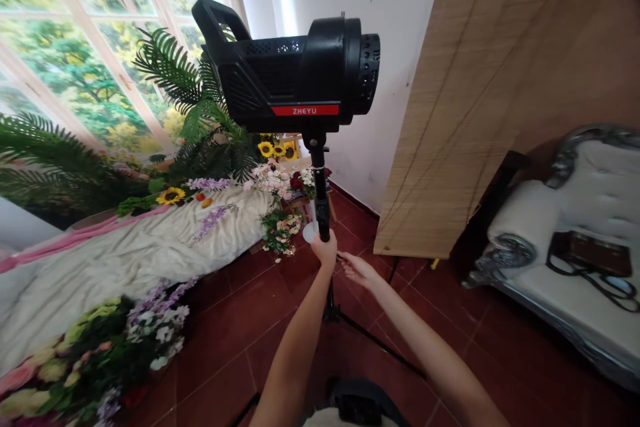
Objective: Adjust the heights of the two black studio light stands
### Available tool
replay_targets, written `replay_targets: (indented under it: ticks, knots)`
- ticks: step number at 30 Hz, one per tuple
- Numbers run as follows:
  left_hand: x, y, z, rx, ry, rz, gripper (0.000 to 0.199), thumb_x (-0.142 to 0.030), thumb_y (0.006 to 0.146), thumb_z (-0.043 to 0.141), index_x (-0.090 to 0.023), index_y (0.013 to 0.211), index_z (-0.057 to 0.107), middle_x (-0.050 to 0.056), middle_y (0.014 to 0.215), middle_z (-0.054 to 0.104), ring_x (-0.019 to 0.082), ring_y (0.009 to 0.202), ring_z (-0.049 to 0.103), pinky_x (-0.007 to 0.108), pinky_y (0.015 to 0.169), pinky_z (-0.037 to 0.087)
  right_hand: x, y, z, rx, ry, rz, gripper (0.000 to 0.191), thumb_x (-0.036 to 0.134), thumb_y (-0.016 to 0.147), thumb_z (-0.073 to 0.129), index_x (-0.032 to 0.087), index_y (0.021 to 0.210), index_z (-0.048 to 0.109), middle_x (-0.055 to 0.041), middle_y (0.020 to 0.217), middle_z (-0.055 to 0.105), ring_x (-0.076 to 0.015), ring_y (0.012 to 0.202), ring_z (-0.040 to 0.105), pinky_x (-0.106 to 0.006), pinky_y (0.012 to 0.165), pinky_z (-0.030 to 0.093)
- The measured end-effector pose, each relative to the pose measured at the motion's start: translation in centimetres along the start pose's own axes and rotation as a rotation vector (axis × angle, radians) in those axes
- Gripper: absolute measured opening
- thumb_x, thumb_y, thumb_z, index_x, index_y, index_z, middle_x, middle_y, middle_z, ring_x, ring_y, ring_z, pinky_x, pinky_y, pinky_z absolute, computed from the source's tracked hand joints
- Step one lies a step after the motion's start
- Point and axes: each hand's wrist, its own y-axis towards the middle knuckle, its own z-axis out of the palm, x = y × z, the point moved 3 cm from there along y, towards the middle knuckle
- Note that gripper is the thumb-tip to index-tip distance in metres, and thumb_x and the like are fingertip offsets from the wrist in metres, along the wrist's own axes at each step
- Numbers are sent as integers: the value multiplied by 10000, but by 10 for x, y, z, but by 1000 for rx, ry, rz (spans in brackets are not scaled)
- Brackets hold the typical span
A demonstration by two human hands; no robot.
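A black studio light with a red ZHEYU label sits on top of a black light stand. Wrapped around the stand's pole, below the light, is my left hand. Just right of it, my right hand has its fingertips pinched at a small dark knob on the side of the stand. My own fingers partly cover the knob. The stand's legs spread over the floor beneath my arms.
Cream cloth with flowers and palm fronds spreads at the left by the window. More flowers stand at lower left. A bamboo blind hangs on the right, beside a white tufted sofa holding a brown bag. Red tiles cover the floor.
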Motion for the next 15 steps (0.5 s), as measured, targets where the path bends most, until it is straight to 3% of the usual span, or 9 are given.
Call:
replay_targets:
  ticks: [5, 9, 12, 15]
  knots:
    - [2, 2, 2, -12, 17, 24, 255, -370, 733, 540, -177, 567, 537, -5, 514, 487, 124, 509, 470, 229, 546, 380, 4, -9, -3, -192, -334, -278, 313, 327, 668, 737, 177, 616, 467, 57, 538, 481, -35, 451, 356, -147, 380, 203]
    - [3, 1, 2, -2, 16, 30, 245, -364, 736, 542, -174, 582, 552, 6, 537, 513, 132, 530, 491, 234, 558, 390, 17, -19, 3, -199, -689, -570, 283, 305, 672, 734, 212, 665, 466, 60, 585, 434, -89, 554, 382, -187, 487, 311]
    - [3, 0, 2, 4, 11, 27, 252, -377, 742, 532, -173, 596, 560, 10, 548, 524, 134, 539, 498, 236, 562, 393, 28, -31, 10, -167, -973, -797, 204, 198, 675, 715, 238, 741, 526, 3, 759, 502, -160, 780, 448, -236, 646, 387]
    - [3, -1, 1, -13, -2, 16, 250, -379, 734, 535, -179, 585, 549, 6, 539, 511, 132, 533, 485, 238, 566, 392, 29, -38, 11, -156, -1057, -855, 193, 197, 684, 710, 261, 790, 561, -38, 911, 513, -212, 965, 427, -276, 769, 402]
